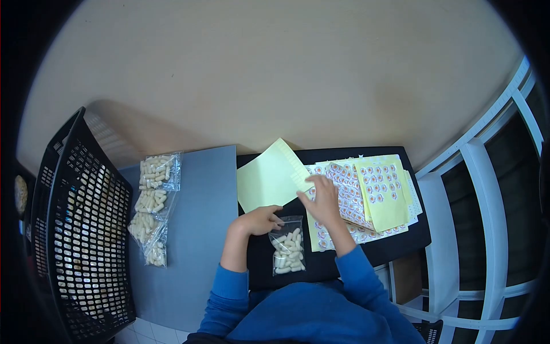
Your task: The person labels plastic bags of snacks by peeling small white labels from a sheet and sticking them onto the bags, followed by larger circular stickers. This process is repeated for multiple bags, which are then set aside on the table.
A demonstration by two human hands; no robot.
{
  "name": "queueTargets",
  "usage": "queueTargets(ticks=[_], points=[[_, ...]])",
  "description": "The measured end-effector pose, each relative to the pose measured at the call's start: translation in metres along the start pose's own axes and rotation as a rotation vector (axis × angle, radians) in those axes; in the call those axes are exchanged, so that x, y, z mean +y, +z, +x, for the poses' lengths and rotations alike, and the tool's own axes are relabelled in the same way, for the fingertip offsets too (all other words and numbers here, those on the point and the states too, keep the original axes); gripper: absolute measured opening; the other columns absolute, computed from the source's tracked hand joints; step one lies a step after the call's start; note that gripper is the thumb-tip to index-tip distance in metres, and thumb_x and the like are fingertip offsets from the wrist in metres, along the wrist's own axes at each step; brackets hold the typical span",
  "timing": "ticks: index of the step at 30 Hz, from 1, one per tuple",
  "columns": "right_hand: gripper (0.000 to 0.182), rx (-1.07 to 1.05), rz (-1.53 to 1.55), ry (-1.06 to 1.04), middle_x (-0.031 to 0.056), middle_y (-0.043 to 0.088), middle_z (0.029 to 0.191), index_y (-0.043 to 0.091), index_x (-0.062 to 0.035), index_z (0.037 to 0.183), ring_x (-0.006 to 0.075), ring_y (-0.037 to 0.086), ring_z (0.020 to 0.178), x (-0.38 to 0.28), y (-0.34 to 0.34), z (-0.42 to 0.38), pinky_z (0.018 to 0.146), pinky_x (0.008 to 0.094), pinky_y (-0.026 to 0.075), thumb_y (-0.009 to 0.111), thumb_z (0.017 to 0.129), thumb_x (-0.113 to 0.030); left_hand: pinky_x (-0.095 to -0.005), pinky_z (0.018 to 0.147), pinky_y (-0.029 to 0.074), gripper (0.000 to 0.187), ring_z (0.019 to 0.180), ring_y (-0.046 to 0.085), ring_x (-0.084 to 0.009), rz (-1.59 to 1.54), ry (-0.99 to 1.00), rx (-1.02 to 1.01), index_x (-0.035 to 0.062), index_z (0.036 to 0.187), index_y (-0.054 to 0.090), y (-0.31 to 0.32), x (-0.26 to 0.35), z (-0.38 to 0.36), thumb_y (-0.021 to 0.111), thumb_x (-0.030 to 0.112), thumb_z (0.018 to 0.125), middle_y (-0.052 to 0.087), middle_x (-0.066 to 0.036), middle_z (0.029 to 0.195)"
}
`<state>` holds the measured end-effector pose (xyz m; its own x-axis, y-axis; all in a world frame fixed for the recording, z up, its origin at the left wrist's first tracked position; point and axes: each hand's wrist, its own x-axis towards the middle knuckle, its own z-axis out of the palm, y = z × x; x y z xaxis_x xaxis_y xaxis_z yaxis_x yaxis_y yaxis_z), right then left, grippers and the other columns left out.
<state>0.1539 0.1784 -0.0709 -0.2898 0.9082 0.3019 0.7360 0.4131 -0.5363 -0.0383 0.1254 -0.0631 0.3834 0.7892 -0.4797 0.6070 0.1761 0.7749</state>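
Note:
A clear bag of white capsule-shaped pieces (288, 252) lies on the black table in front of me. My left hand (260, 221) is at its top edge, fingers bent; whether they grip the bag is hard to make out. Just above and to the right, my right hand (322, 198) has its thumb and fingers apart at the right corner of a plain yellow sheet (272, 178). Beside that hand, yellow sheets of round stickers (382, 189) are piled on the right of the table. No object shows inside the right hand.
Several filled clear bags (153, 200) lie on the grey surface (200, 229) at the left. A tall black basket (86, 229) stands at the far left. The wall (275, 74) rises behind the table, and white metal bars (487, 218) stand at the right.

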Motion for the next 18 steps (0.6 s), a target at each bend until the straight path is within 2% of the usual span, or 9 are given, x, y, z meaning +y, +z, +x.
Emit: queueTargets(ticks=[2, 4, 8, 10, 11, 12, 15, 17, 18], points=[[0.051, 0.008, -0.079, 0.001, 0.0108, 0.052, 0.105, 0.048, -0.0055, 0.110, 0.0274, 0.045, 0.100, 0.013, 0.013, 0.023, 0.084, 0.0433, 0.032, 0.066, 0.067, -0.026, -0.0292, 0.086, 0.041, 0.049, 0.099, 0.055, -0.0237, -0.002, 0.011, -0.028, -0.0059, 0.124, 0.034, 0.008, -0.001, 0.006, 0.053, 0.010, 0.081, 0.056, -0.021, 0.106], [0.057, 0.017, -0.157, 0.001, 0.0106, 0.050, 0.108, 0.044, -0.0046, 0.115, 0.0273, 0.044, 0.103, 0.023, 0.027, 0.039, 0.085, 0.0446, 0.030, 0.067, 0.066, -0.025, -0.0321, 0.089, 0.040, 0.053, 0.104, 0.052, -0.0287, 0.135, 0.063, 0.231, -0.0066, 0.122, 0.036, 0.013, 0.005, 0.008, 0.057, 0.017, 0.079, 0.052, -0.022, 0.112], [0.061, -0.072, -0.137, 0.053, 0.0083, 0.057, 0.094, 0.040, -0.0020, 0.118, 0.0241, 0.047, 0.101, 0.028, 0.037, 0.056, 0.091, 0.0462, 0.027, 0.067, 0.065, -0.019, -0.0340, 0.095, 0.034, 0.058, 0.114, 0.042, -0.0314, 0.158, 0.021, 0.357, -0.0058, 0.122, 0.036, 0.014, 0.015, 0.007, 0.058, 0.026, 0.078, 0.043, -0.025, 0.121], [0.054, 0.037, 0.036, 0.003, 0.0067, 0.060, 0.080, 0.043, -0.0013, 0.115, 0.0221, 0.055, 0.085, 0.019, 0.026, 0.057, 0.084, 0.0435, 0.036, 0.065, 0.067, -0.014, -0.0347, 0.097, 0.032, 0.060, 0.116, 0.040, -0.0314, 0.170, 0.015, 0.304, -0.0053, 0.123, 0.035, 0.016, 0.006, 0.010, 0.057, 0.029, 0.080, 0.039, -0.026, 0.124], [0.044, 0.122, 0.337, 0.046, 0.0066, 0.059, 0.070, 0.047, -0.0011, 0.110, 0.0213, 0.057, 0.065, 0.014, 0.021, 0.058, 0.068, 0.0367, 0.045, 0.061, 0.069, -0.008, -0.0348, 0.096, 0.033, 0.061, 0.116, 0.040, -0.0305, 0.143, 0.117, 0.436, -0.0046, 0.125, 0.032, 0.017, 0.006, 0.012, 0.055, 0.031, 0.081, 0.038, -0.024, 0.126], [0.037, 0.224, 0.410, -0.007, 0.0087, 0.058, 0.068, 0.051, -0.0003, 0.105, 0.0223, 0.056, 0.058, 0.000, 0.005, 0.055, 0.055, 0.0329, 0.046, 0.059, 0.069, -0.003, -0.0349, 0.094, 0.035, 0.062, 0.116, 0.040, -0.0295, 0.115, 0.219, 0.569, -0.0039, 0.127, 0.030, 0.018, 0.007, 0.014, 0.054, 0.032, 0.082, 0.037, -0.022, 0.127], [0.029, 0.373, 0.468, -0.047, 0.0073, 0.059, 0.068, 0.057, -0.0028, 0.095, 0.0214, 0.056, 0.061, -0.048, -0.044, 0.036, 0.058, 0.0331, 0.045, 0.060, 0.067, 0.000, -0.0377, 0.091, 0.038, 0.063, 0.117, 0.039, -0.0245, -0.661, 0.454, 0.442, 0.0023, 0.132, 0.022, 0.004, 0.046, -0.001, 0.043, 0.041, 0.087, 0.033, -0.014, 0.131], [0.021, 0.577, 0.178, -0.573, 0.0047, 0.059, 0.069, 0.061, -0.0063, 0.083, 0.0192, 0.056, 0.062, -0.062, -0.057, 0.017, 0.058, 0.0310, 0.044, 0.063, 0.063, 0.001, -0.0390, 0.090, 0.038, 0.059, 0.115, 0.041, -0.0244, -0.878, 0.623, 0.424, 0.0027, 0.129, 0.027, 0.005, 0.068, -0.018, 0.040, 0.044, 0.088, 0.035, -0.013, 0.129], [0.019, 0.545, 0.158, -0.656, 0.0020, 0.060, 0.073, 0.063, -0.0095, 0.076, 0.0168, 0.056, 0.066, -0.067, -0.058, 0.008, 0.060, 0.0291, 0.042, 0.067, 0.060, -0.001, -0.0389, 0.089, 0.039, 0.058, 0.114, 0.042, -0.0242, -0.951, 0.676, 0.425, 0.0018, 0.127, 0.029, 0.008, 0.071, -0.024, 0.039, 0.044, 0.088, 0.037, -0.013, 0.127]])
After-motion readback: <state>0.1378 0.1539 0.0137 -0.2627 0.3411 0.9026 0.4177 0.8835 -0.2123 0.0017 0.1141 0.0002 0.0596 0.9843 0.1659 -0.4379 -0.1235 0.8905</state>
